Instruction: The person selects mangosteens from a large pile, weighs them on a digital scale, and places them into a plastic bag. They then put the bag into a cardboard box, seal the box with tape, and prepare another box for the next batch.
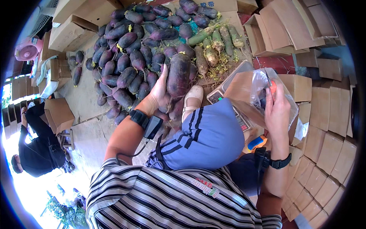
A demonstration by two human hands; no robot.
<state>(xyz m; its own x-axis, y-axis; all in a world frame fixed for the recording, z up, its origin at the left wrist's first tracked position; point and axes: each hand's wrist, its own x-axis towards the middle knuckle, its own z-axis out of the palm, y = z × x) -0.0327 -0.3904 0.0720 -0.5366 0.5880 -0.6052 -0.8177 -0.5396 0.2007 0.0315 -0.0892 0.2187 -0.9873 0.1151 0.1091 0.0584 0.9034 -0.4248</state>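
Observation:
My left hand (160,96) is wrapped around the lower end of a large purple-skinned radish (179,75), held up above a heap of similar purple radishes (123,71). In my right hand (276,104) is a small tool with an orange handle (273,89) and a thin dark blade pointing away from me, probably a knife. That hand is over an open cardboard box (241,86) with a clear plastic bag (291,106) at its side. What lies inside the bag is hard to make out. A digital scale (216,96) is partly hidden beside the box.
Green radishes (226,40) lie beyond the heap among yellowish leaf scraps (218,68). Stacked cartons (323,140) line the right side. A blue and orange tape dispenser (257,143) lies near my knee. Another person (40,151) sits at far left, near a pink fan (28,50).

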